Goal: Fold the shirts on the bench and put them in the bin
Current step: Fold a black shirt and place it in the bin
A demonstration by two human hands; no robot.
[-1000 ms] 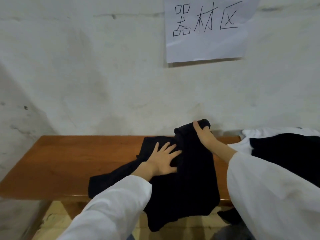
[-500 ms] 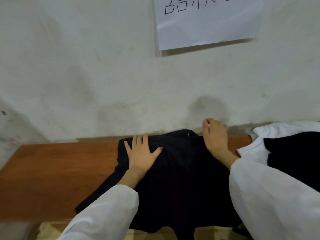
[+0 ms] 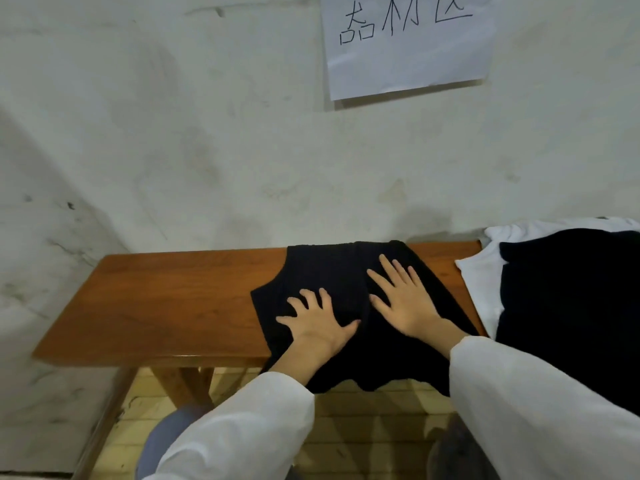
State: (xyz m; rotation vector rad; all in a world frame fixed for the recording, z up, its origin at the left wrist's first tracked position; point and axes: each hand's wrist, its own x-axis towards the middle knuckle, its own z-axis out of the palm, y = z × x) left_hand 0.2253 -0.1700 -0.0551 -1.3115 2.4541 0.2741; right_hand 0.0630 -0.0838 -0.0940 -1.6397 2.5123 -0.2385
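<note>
A black shirt lies folded across the wooden bench, its lower edge hanging over the front. My left hand presses flat on the shirt's left half, fingers spread. My right hand lies flat beside it on the right half, fingers also apart. Neither hand grips the cloth. At the bench's right end a white shirt lies under another black shirt. No bin is in view.
A grey plaster wall stands right behind the bench, with a paper sign taped high up. Yellowish tiled floor shows below the bench. The bench's left half is bare wood.
My right hand let go of the raised fold and moved down flat onto the shirt. My left hand slid toward the front. The shirt's left sleeve part no longer trails out to the left.
</note>
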